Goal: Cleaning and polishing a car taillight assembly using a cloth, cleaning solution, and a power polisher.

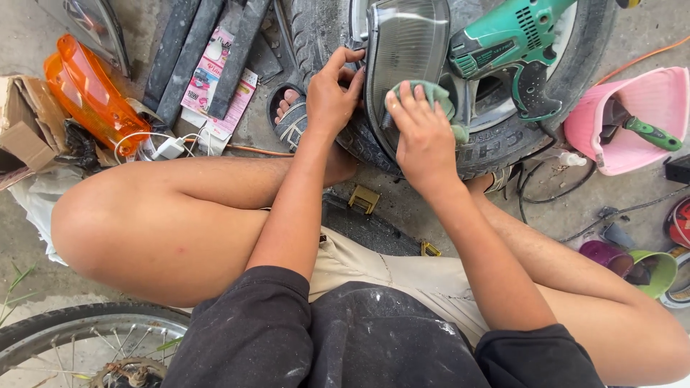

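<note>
A clear ribbed headlight lens [406,50] leans upright on a black car tyre [496,147] in front of me. My left hand [332,93] grips the lens's left edge and steadies it. My right hand [424,133] presses a green cloth [431,93] against the lower part of the lens. A green power tool [514,47] lies on the wheel just right of the lens.
An orange lamp cover [90,93] and a cardboard box [25,118] lie at the left. A pink bucket [636,118] holding a green-handled tool sits at the right. Black rubber strips [190,47], a white charger [169,149], cables and small cups [650,269] lie around. A bicycle wheel [79,345] is at bottom left.
</note>
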